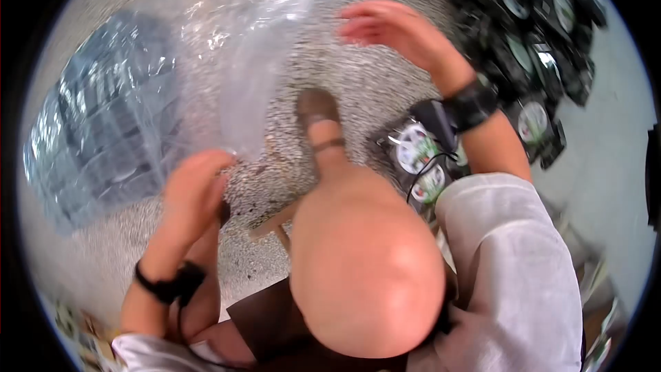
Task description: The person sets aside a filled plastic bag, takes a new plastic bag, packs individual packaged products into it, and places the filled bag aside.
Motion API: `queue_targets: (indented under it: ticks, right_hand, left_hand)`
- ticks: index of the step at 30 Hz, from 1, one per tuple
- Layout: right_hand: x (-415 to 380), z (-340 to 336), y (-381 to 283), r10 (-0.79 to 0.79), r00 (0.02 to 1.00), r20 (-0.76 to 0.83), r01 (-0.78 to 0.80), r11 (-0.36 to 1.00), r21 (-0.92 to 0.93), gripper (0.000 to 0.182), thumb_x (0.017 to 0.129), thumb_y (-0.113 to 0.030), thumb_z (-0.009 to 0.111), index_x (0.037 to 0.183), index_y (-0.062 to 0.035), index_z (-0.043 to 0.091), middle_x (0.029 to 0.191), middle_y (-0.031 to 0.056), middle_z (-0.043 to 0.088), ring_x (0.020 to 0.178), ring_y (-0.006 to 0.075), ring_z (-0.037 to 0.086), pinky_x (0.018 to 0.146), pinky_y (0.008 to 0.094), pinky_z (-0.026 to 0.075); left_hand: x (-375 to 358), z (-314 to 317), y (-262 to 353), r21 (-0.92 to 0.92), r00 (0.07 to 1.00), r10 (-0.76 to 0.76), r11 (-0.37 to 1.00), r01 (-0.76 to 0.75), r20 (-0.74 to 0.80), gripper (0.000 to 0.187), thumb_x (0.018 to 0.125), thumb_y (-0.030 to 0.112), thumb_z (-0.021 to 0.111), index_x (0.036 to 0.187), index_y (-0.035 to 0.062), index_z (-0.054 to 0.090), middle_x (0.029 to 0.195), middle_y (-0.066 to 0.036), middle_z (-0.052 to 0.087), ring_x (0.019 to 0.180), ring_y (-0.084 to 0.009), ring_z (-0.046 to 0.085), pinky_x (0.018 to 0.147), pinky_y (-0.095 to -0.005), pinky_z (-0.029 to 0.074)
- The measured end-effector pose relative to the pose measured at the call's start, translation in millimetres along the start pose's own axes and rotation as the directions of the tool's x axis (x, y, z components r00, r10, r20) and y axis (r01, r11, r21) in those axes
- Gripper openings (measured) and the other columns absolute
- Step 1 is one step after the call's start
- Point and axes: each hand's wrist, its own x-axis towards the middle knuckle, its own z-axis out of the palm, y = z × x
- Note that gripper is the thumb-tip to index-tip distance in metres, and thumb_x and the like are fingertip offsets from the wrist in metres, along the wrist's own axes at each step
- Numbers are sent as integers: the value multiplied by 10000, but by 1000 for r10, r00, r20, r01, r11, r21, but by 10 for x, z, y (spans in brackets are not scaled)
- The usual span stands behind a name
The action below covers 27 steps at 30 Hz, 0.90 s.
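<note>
A large clear plastic bag point(258, 62) lies over the speckled floor, with stacked grey-blue items point(113, 117) under or inside its left part. My left hand point(196, 189) is at the bag's lower edge, its fingers curled and their tips against the plastic; blur hides the exact grip. Raised over the floor to the right of the bag, my right hand point(385, 27) has its fingers stretched toward the left, slightly bent, with nothing visible in them. Both wrists wear black bands.
Dark packages with round labels point(530, 48) are heaped at the upper right. Similar labelled packs point(420, 158) lie beside my right forearm. My knee and sandalled foot point(318, 107) occupy the centre, near a wooden piece point(275, 224). A pale surface point(609, 145) is at far right.
</note>
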Motion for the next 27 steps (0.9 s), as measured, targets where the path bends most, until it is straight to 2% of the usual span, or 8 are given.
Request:
queue_targets:
  ticks: [2,4,7,12,16,18,24,27]
  right_hand:
    - [-1224,-236,19,35,813,-581,-178,965,-192,353,912,-323,503,1108,-39,573,1025,73,628,873,143,606,760,255,459]
    - [-2475,-407,377,247,568,-785,-435,900,-32,359,879,-299,547,1153,-67,542,1050,30,613,930,124,587,740,241,460]
    - [-3498,99,1158,404,225,-886,-423,860,285,264,817,-321,604,950,-94,578,810,-23,572,708,97,540,643,259,454]
    - [-3503,513,2633,754,261,-603,-206,654,728,572,713,-444,735,1057,-48,504,887,62,528,800,182,527,604,329,459]
    - [-3029,451,2896,656,383,-651,0,705,710,490,733,-402,724,1034,-76,515,862,34,531,797,166,528,667,328,454]
    - [-2959,538,2762,652,474,-592,72,641,764,450,749,-381,713,1028,-86,517,857,23,532,804,161,529,695,331,449]
    - [-2112,375,3094,626,635,-453,114,504,856,367,832,-372,639,1116,-179,508,1096,2,541,1026,173,485,832,392,408]
    - [-1588,408,2709,617,545,-568,315,477,820,332,840,-374,632,1092,-194,513,1019,-36,552,868,129,500,790,340,379]
  left_hand:
    - [-34,-449,130,359,961,170,930,-83,-217,382,823,153,537,1189,43,517,1259,-155,484,1212,-327,412,1015,-417,304]
    - [-86,-578,-230,589,876,257,807,37,-408,525,873,251,484,1339,38,373,1404,-168,332,1317,-315,287,1070,-426,220]
    - [-299,-331,-1029,711,886,171,669,217,-431,591,890,277,457,1410,73,264,1469,-143,223,1357,-308,208,1091,-422,167]
    - [-278,-239,-1144,794,909,36,501,344,-416,592,909,295,425,1424,86,220,1496,-107,165,1371,-293,173,1096,-413,156]
    - [-252,-339,-853,779,938,-111,529,336,-328,574,877,169,509,1397,81,282,1452,-137,267,1321,-309,289,1064,-407,251]
    - [-53,-338,-26,612,974,-94,764,205,-208,584,834,80,555,1368,61,320,1392,-162,357,1267,-339,360,1039,-402,298]
    - [1001,358,1316,543,919,327,741,-395,221,529,691,14,614,1202,61,488,1282,-135,468,1197,-304,437,982,-389,362]
    - [1522,1046,1360,246,872,385,852,-462,304,606,648,40,673,1216,61,464,1272,-141,465,1180,-317,445,969,-399,376]
